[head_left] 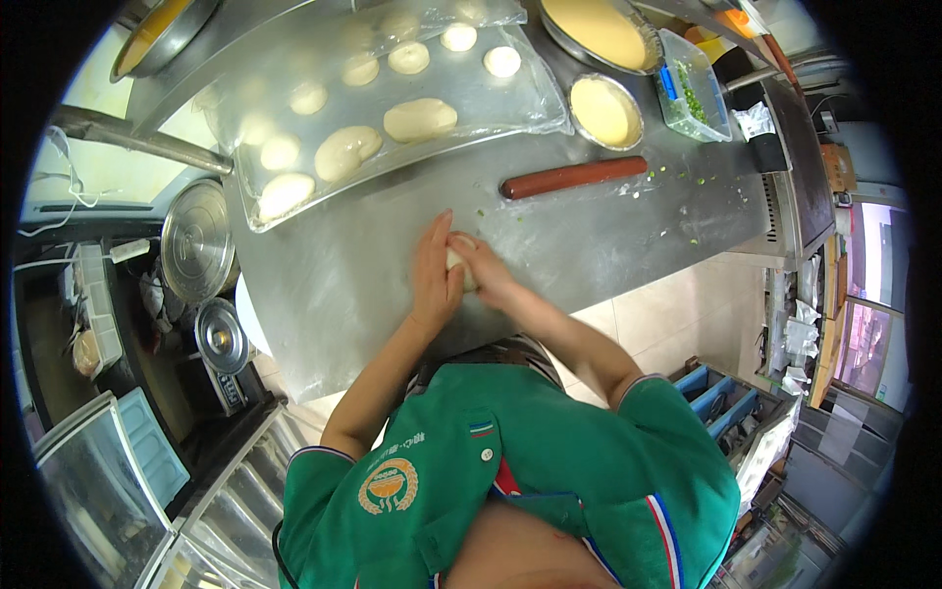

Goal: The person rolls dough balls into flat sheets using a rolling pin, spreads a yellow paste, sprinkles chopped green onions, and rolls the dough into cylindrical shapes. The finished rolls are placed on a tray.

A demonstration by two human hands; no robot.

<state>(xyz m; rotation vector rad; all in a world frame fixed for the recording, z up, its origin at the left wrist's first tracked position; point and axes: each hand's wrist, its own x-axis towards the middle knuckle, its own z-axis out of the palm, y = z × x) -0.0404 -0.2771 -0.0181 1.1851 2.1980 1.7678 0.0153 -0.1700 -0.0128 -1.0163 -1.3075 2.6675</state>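
Observation:
On the steel worktable, my left hand (433,275) and my right hand (486,271) are cupped round a piece of pale dough (458,263). The left hand's fingers stretch along one side of it, while the right fingers curl over its far end. Most of the dough is hidden under them. A reddish-brown rolling pin (574,177) lies beyond my right hand. At the far left, a shallow tray (385,162) under clear plastic film bears several dough pieces, some round, some flattened and oval.
A small bowl of yellow batter (605,111), a larger bowl (601,29) and a clear tub of chopped greens (693,93) stand at the far right. Green bits lie scattered near the pin. Round metal lids (197,240) are left of the worktable (324,285).

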